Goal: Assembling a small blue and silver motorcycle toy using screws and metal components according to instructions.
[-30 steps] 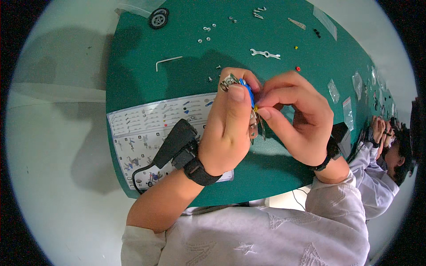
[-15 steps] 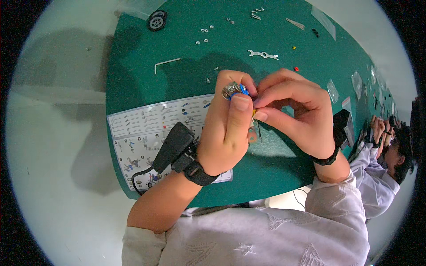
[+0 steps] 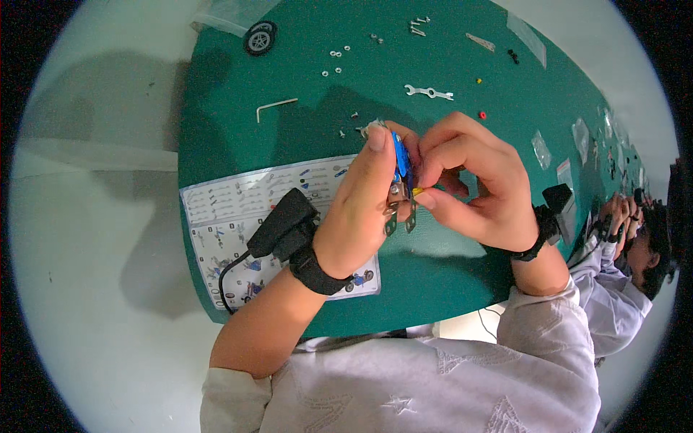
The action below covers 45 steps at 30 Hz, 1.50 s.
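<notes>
My left hand [image 3: 359, 209] is closed around a small model assembly [image 3: 401, 156] of blue pieces and perforated metal strips, held above the green table. Two rounded metal strip ends stick out below its fingers. Close against it on the right, my right hand [image 3: 485, 184] pinches a small yellow piece [image 3: 417, 191] between thumb and forefinger, at the side of the assembly. The fingers hide much of the assembly, and how the yellow piece meets it cannot be made out.
A printed instruction sheet [image 3: 238, 209] lies under my left wrist. Beyond my hands are a flat metal wrench [image 3: 429, 92], a hex key [image 3: 277, 108], black wheels [image 3: 259, 40], several nuts [image 3: 336, 53] and screws [image 3: 419, 29]. Another person [image 3: 621, 281] sits at the right.
My left hand has turned the assembly, so more of its blue side and the metal strips below now show. My right hand stays pinched beside it.
</notes>
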Available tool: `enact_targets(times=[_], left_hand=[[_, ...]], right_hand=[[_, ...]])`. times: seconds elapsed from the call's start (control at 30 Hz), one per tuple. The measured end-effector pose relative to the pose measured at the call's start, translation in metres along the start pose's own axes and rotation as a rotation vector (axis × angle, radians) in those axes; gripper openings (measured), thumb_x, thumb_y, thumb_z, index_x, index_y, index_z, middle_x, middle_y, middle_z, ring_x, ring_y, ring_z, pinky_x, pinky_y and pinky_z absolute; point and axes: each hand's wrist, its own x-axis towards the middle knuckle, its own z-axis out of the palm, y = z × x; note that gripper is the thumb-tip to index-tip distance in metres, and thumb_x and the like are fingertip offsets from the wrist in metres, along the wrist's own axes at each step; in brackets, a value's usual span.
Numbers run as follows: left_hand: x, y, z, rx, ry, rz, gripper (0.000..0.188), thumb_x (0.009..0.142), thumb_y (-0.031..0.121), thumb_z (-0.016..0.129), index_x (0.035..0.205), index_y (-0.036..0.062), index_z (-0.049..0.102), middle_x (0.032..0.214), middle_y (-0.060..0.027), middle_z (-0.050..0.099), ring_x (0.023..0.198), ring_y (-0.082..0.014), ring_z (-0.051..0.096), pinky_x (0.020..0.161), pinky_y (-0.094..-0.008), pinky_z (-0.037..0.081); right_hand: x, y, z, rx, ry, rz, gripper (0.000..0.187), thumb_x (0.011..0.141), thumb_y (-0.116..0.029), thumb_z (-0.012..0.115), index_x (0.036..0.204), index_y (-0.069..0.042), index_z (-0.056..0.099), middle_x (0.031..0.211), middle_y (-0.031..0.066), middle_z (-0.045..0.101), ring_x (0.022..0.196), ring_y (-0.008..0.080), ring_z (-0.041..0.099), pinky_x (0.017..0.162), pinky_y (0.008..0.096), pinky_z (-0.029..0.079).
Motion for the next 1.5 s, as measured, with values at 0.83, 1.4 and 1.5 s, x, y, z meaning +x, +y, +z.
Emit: enact_targets(times=[0.83, 1.4, 1.5], left_hand=[[0.004, -0.005, -0.007, -0.255, -0.038, -0.064, 0.055, 0.1, 0.063, 0.032, 0.117, 0.0148, 0.054, 0.094, 0.0018, 0.062, 0.081, -0.0086, 0.059, 0.065, -0.0257, 0.044], [0.01, 0.007, 0.003, -0.158, 0.209, 0.363, 0.032, 0.099, 0.016, 0.059, 0.128, 0.0034, 0.051, 0.109, -0.0072, 0.059, 0.095, -0.0116, 0.06, 0.083, -0.0268, 0.05], [0.009, 0.007, 0.006, -0.075, 0.294, 0.417, 0.038, 0.094, 0.005, 0.064, 0.129, 0.0012, 0.052, 0.11, -0.008, 0.06, 0.096, -0.0111, 0.059, 0.084, -0.0253, 0.05]], right_hand=[[-0.003, 0.02, 0.014, -0.106, 0.119, -0.149, 0.014, 0.08, -0.01, 0.077, 0.091, -0.006, 0.068, 0.107, 0.0125, 0.061, 0.09, 0.0234, 0.062, 0.072, 0.0306, 0.051], [-0.002, 0.019, 0.009, 0.119, 0.347, -0.012, 0.01, 0.083, -0.003, 0.073, 0.091, -0.002, 0.067, 0.116, 0.0128, 0.06, 0.107, 0.0224, 0.059, 0.092, 0.0327, 0.048], [-0.002, 0.013, 0.008, -0.103, 0.37, -0.118, 0.014, 0.078, -0.004, 0.077, 0.089, -0.002, 0.068, 0.114, 0.0143, 0.062, 0.106, 0.0261, 0.061, 0.089, 0.0338, 0.05]])
